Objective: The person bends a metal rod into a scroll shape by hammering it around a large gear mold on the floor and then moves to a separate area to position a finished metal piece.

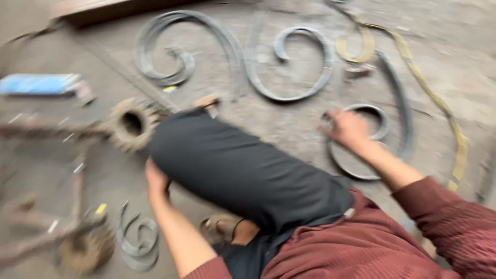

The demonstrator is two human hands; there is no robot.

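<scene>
The picture is motion-blurred. My right hand (347, 128) reaches out over the floor and closes on the end of a grey curled metal scroll (361, 173). My left hand (155, 181) hangs low beside my bent knee in dark trousers (232, 170); whether it holds anything is hidden by the leg. A small grey metal scroll (137, 243) lies on the floor just below and left of that hand.
Large grey S-shaped scrolls (248, 67) lie at the far side, and a yellowish metal strip (429, 93) curves at the right. A rusty welded frame with ring-shaped pieces (129, 124) spreads at the left. A blue flat object (39, 83) lies far left.
</scene>
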